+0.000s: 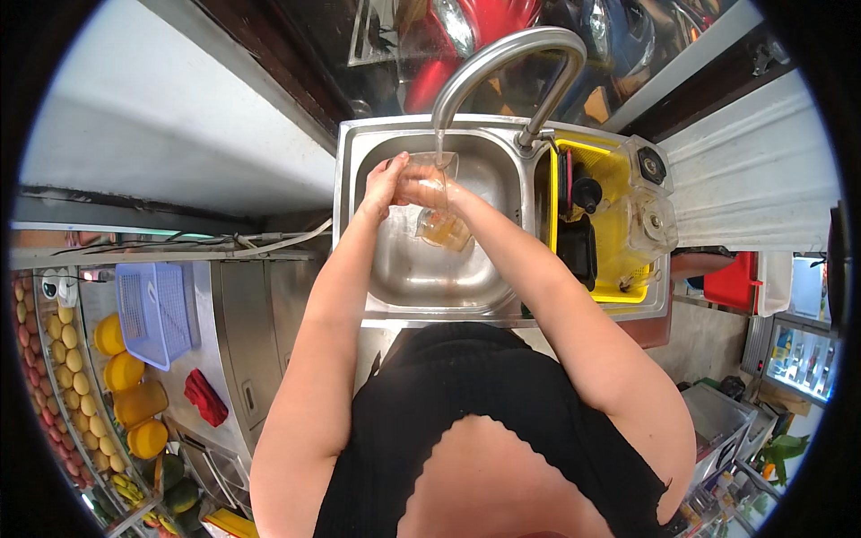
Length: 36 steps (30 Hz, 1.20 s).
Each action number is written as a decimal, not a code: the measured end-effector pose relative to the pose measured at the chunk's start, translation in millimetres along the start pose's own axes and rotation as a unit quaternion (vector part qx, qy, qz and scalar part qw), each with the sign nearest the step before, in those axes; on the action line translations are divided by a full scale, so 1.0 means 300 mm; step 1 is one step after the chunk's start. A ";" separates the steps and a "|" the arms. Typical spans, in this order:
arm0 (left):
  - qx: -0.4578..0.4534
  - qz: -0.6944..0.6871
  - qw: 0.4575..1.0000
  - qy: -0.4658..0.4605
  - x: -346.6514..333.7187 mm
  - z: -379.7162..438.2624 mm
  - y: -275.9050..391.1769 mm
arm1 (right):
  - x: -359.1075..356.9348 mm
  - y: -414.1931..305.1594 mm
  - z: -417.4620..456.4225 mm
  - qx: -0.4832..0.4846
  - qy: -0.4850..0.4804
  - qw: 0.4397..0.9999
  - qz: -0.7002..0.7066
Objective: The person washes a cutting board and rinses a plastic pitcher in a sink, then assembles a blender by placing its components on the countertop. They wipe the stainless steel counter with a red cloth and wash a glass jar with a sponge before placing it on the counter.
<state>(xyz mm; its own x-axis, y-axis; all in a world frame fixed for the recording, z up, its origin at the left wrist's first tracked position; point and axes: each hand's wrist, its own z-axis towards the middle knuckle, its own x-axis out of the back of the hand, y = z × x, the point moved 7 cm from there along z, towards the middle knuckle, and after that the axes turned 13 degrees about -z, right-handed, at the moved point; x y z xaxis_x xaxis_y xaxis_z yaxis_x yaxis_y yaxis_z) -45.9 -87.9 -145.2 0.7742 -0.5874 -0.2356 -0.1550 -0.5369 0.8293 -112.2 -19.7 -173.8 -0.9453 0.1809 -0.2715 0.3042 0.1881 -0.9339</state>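
My left hand (pixel 383 183) grips a clear container (pixel 438 163) over the left part of the steel sink (pixel 377 282). Water runs from the curved faucet (pixel 508 50) onto the container. The fingers of my right hand (pixel 430 193) show blurred through the clear wall; whether they are inside or behind it I cannot tell. Just below, a clear jug (pixel 444 231) with yellowish liquid or residue rests in the basin, partly covered by my right wrist.
Right of the basin, a yellow basket (pixel 609 228) holds clear blender jars (pixel 651 222), a black container (pixel 578 252) and other dark pieces. A blue basket (pixel 153 309) and red cloth (pixel 206 397) lie on the left counter. Parked motorbikes (pixel 471 33) show behind the glass.
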 end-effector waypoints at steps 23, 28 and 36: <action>0.076 0.350 0.933 -0.021 0.204 -0.086 -0.339 | 0.413 0.073 -0.137 -0.074 0.289 0.888 -0.350; 0.270 0.126 0.952 -0.070 0.113 -0.146 -0.529 | 0.273 0.024 -0.156 0.010 0.245 0.966 -0.087; 0.008 0.118 0.993 0.031 0.134 0.075 -0.543 | 0.215 0.089 -0.192 0.016 0.258 0.917 0.303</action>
<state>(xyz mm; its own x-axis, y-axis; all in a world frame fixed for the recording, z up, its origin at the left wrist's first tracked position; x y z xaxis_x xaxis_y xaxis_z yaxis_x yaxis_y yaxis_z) -3.4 -37.7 -301.1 0.7512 -0.6601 -0.0050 -0.3450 -0.3991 0.8495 -158.1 52.6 -202.9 -0.4195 0.6768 -0.6049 0.7441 -0.1252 -0.6562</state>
